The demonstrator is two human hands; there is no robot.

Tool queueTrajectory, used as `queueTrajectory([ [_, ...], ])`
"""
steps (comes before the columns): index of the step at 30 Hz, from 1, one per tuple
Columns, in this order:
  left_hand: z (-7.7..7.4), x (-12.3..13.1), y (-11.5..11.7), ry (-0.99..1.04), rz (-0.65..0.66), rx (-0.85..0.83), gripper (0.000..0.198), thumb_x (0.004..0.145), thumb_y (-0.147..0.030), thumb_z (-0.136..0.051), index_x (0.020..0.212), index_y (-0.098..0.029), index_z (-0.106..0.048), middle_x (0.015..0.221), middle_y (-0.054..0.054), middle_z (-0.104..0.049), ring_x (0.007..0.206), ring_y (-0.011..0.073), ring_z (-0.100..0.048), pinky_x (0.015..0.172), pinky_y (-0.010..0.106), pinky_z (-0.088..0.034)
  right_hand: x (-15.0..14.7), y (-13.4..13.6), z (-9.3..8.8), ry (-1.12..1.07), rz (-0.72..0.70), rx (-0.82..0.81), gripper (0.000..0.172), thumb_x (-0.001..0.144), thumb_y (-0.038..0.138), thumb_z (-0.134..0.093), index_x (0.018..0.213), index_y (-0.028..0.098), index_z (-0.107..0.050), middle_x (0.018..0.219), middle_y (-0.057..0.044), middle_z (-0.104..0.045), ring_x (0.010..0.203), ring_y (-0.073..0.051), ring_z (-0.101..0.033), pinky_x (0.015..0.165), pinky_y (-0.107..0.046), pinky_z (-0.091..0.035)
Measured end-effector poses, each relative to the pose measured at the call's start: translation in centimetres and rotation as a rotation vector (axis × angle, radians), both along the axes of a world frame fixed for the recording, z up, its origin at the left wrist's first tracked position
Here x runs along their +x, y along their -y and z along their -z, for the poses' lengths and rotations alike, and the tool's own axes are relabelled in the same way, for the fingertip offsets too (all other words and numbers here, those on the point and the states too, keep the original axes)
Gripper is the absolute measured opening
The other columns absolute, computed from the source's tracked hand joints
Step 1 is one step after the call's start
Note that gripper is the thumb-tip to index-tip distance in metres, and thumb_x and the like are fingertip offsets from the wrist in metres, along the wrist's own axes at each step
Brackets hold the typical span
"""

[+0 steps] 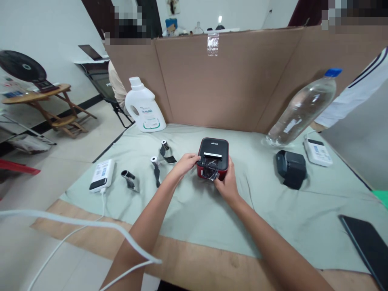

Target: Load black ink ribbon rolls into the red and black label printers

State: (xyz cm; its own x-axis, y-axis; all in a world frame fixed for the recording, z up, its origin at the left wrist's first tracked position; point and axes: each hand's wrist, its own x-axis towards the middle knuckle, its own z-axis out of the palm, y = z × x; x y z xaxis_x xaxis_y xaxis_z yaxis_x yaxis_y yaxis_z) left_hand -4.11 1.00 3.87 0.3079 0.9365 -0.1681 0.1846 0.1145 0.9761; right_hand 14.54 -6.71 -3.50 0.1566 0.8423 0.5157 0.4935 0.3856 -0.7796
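A small black-and-red printer (pixel 214 146) sits on the green cloth with its front facing me. Shiny dark film (pixel 209 171) hangs out at its front, crumpled. My left hand (pixel 187 162) grips the printer's left side, fingers together at the edge. Around the right front corner my right hand (pixel 226 182) is closed, its thumb by the loose film; whether it pinches the film is hard to tell. Left of the printer lie three small rolls with dark tails: one roll (pixel 164 146) at the back, another roll (pixel 155 163) nearer, and a third roll (pixel 129 177) farther left.
A white jug (pixel 145 107) and a leaning water bottle (pixel 303 109) stand before a cardboard screen (pixel 224 81). A black device (pixel 291 169), a white power bank (pixel 318 152) and a phone (pixel 365 246) lie rightward. Another power bank (pixel 102 174) has a white cable (pixel 91 217) crossing front left.
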Motion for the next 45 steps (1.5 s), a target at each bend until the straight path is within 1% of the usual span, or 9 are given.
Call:
queueTrajectory([
  [17,0.5,0.2,-0.1,-0.001,0.002,-0.019,0.037,0.071,-0.046,-0.063,0.059,-0.022,-0.038,0.052,-0.007,-0.032,0.048,0.0074,-0.026,0.049,0.024,-0.017,0.0,0.1,0.1,0.012,-0.011,-0.004,0.088,0.089,0.046,-0.067,0.16,0.025,-0.02,0.158,-0.016,-0.035,0.145,-0.038,-0.037,0.119,-0.058,-0.033],
  [24,0.5,0.1,-0.1,0.052,0.023,0.065,0.034,0.073,-0.044,-0.062,0.06,-0.021,-0.041,0.055,-0.007,-0.033,0.054,0.0085,-0.027,0.053,0.025,-0.019,0.5,0.2,0.2,0.025,0.013,0.022,0.085,0.086,0.043,-0.066,0.158,0.021,-0.027,0.155,-0.017,-0.039,0.143,-0.036,-0.04,0.117,-0.059,-0.035],
  [27,2.1,0.5,0.1,0.135,-0.036,0.131,0.041,0.073,-0.049,-0.062,0.058,-0.021,-0.036,0.055,-0.007,-0.032,0.055,0.0087,-0.028,0.054,0.025,-0.021,2.0,0.6,-1.3,0.052,-0.001,0.088,0.067,0.09,0.037,-0.053,0.154,0.022,-0.038,0.157,-0.015,-0.041,0.143,-0.035,-0.043,0.11,-0.055,-0.043],
  [30,4.4,1.0,0.7,0.299,-0.182,0.154,0.046,0.078,-0.057,-0.057,0.059,-0.022,-0.034,0.057,-0.006,-0.03,0.056,0.0093,-0.027,0.055,0.026,-0.022,3.3,-0.6,-4.7,0.118,0.036,0.072,0.044,0.093,0.031,-0.043,0.13,0.022,-0.065,0.135,-0.011,-0.065,0.124,-0.03,-0.06,0.098,-0.048,-0.052],
  [33,6.0,1.4,1.3,0.35,-0.223,0.127,0.051,0.078,-0.065,-0.056,0.06,-0.022,-0.036,0.059,-0.005,-0.03,0.058,0.0098,-0.028,0.055,0.026,-0.023,3.4,-4.3,-8.4,0.348,0.023,-0.143,0.035,0.094,0.029,-0.044,0.107,0.021,-0.076,0.105,-0.009,-0.078,0.099,-0.027,-0.07,0.089,-0.042,-0.054],
  [35,6.5,1.4,1.2,0.354,-0.204,0.108,0.055,0.075,-0.069,-0.058,0.059,-0.021,-0.037,0.059,-0.005,-0.029,0.058,0.0098,-0.027,0.055,0.026,-0.022,2.6,-7.2,-10.1,0.596,-0.066,-0.305,0.034,0.091,0.023,-0.048,0.107,0.021,-0.078,0.106,-0.009,-0.079,0.097,-0.026,-0.072,0.087,-0.038,-0.054],
  [40,6.9,1.2,0.5,0.427,-0.175,0.073,0.057,0.076,-0.069,-0.06,0.058,-0.021,-0.036,0.057,-0.006,-0.027,0.057,0.0099,-0.025,0.055,0.027,-0.02,-0.5,-12.2,-11.4,1.112,-0.208,-0.6,0.024,0.079,0.017,-0.065,0.097,0.023,-0.08,0.099,-0.01,-0.079,0.089,-0.026,-0.073,0.07,-0.031,-0.05],
  [43,7.2,1.2,0.3,0.438,-0.136,0.097,0.055,0.079,-0.066,-0.06,0.057,-0.021,-0.036,0.057,-0.005,-0.029,0.058,0.0105,-0.026,0.057,0.028,-0.021,-1.3,-13.2,-11.4,1.185,-0.261,-0.709,0.015,0.073,0.015,-0.071,0.086,0.02,-0.078,0.086,-0.01,-0.077,0.076,-0.025,-0.071,0.061,-0.029,-0.045],
  [45,7.3,1.1,0.3,0.444,-0.122,0.119,0.054,0.081,-0.064,-0.059,0.057,-0.02,-0.038,0.059,-0.004,-0.03,0.06,0.0108,-0.027,0.058,0.028,-0.021,-1.0,-13.2,-11.6,1.191,-0.292,-0.703,0.011,0.073,0.013,-0.07,0.081,0.019,-0.075,0.082,-0.009,-0.075,0.073,-0.024,-0.07,0.059,-0.028,-0.043],
])
